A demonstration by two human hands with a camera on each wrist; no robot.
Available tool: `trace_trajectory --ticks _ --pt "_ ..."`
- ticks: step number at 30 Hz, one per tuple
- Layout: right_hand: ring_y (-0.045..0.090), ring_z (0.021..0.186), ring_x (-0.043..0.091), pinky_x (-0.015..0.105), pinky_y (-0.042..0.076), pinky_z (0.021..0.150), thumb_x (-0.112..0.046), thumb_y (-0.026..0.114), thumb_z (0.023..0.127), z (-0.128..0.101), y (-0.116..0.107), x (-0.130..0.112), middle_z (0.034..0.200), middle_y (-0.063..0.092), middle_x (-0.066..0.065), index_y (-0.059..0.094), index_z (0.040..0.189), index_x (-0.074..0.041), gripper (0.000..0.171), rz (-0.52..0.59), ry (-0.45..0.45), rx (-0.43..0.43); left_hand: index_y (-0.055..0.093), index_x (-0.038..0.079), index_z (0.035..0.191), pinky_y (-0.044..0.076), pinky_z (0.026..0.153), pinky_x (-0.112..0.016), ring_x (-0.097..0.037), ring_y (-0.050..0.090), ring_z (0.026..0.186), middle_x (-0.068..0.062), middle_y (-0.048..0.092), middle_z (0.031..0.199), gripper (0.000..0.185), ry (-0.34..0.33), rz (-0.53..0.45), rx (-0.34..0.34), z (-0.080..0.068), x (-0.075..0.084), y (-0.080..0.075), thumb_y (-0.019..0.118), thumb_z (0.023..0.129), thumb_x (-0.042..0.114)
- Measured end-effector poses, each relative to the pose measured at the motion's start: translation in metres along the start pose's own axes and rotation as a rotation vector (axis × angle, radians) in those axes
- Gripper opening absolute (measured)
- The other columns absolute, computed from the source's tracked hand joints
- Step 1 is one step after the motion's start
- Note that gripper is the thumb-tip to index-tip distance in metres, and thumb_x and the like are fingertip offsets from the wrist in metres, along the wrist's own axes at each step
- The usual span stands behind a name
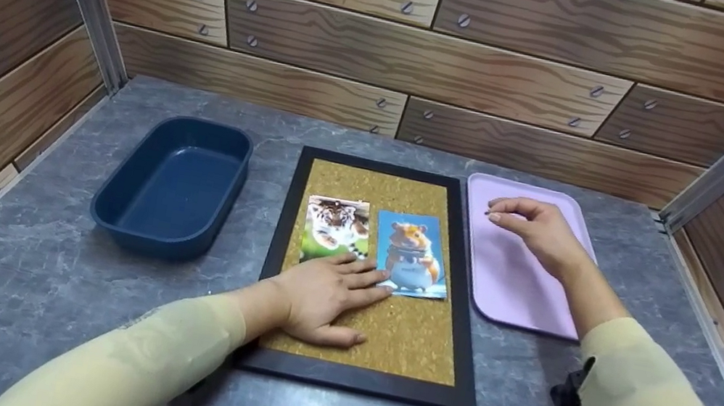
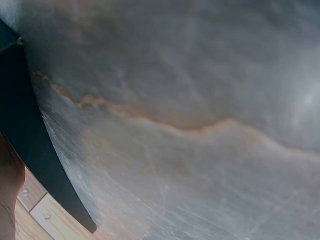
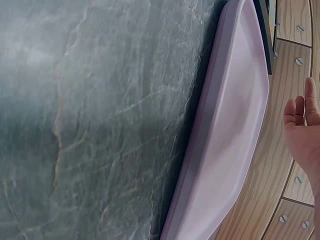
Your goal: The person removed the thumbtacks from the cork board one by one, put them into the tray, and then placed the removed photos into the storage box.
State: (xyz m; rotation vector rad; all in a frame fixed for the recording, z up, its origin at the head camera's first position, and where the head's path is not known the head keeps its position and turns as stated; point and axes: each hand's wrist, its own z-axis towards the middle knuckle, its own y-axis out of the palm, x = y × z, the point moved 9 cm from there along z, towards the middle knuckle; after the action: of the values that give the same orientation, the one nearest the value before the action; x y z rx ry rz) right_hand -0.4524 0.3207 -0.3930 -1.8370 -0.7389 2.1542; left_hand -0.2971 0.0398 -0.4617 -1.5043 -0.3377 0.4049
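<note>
My left hand (image 1: 330,297) lies spread on the cork board (image 1: 405,342), its fingers over the lower edge of a tiger picture (image 1: 333,224). Its fingertips reach the lower left corner of a hamster picture (image 1: 411,259), which lies just right of the tiger. Above the lilac tray (image 1: 510,286), my right hand (image 1: 537,232) pinches a tiny dark pin-like piece (image 1: 487,212) between thumb and forefinger; its exact kind is too small to tell. In the right wrist view, part of the right hand (image 3: 305,130) shows beyond the tray, but not the pinched piece.
A deep blue bin (image 1: 169,193) stands left of the board on the grey marbled table (image 1: 23,293). The board's black frame (image 1: 361,381) runs close beside the tray. Wood-patterned walls (image 1: 331,36) enclose the back and both sides.
</note>
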Motion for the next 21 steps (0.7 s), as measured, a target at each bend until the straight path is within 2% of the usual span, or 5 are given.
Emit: trace_trajectory --ticks 8,16,21 --pt "0.061 0.115 0.005 0.016 0.044 0.098 -0.013 0.077 0.099 -0.002 -0.004 0.004 0.128 0.071 0.014 0.073 0.118 0.011 0.031 0.005 -0.003 0.006 0.026 0.016 0.170 0.022 0.129 -0.047 -0.030 0.023 0.160 -0.009 0.024 0.175 0.080 -0.001 0.012 -0.004 0.000 0.001 0.000 0.032 0.108 0.066" --pt "0.060 0.113 0.003 0.015 0.043 0.097 -0.013 0.075 0.101 -0.005 -0.008 0.008 0.121 0.074 0.000 0.072 0.118 0.012 0.031 -0.012 0.009 0.003 0.026 0.016 0.170 0.022 0.129 -0.046 -0.030 0.022 0.161 -0.008 0.024 0.175 0.080 -0.003 0.010 -0.006 0.000 0.000 0.000 0.033 0.108 0.066" --pt "0.060 0.115 0.004 0.015 0.043 0.098 -0.016 0.075 0.101 -0.007 -0.010 0.011 0.125 0.073 0.006 0.073 0.118 0.010 0.032 -0.019 0.015 -0.001 0.026 0.015 0.170 0.022 0.129 -0.047 -0.031 0.023 0.160 -0.008 0.024 0.175 0.080 0.000 0.009 -0.002 0.000 0.001 -0.002 0.033 0.108 0.066"
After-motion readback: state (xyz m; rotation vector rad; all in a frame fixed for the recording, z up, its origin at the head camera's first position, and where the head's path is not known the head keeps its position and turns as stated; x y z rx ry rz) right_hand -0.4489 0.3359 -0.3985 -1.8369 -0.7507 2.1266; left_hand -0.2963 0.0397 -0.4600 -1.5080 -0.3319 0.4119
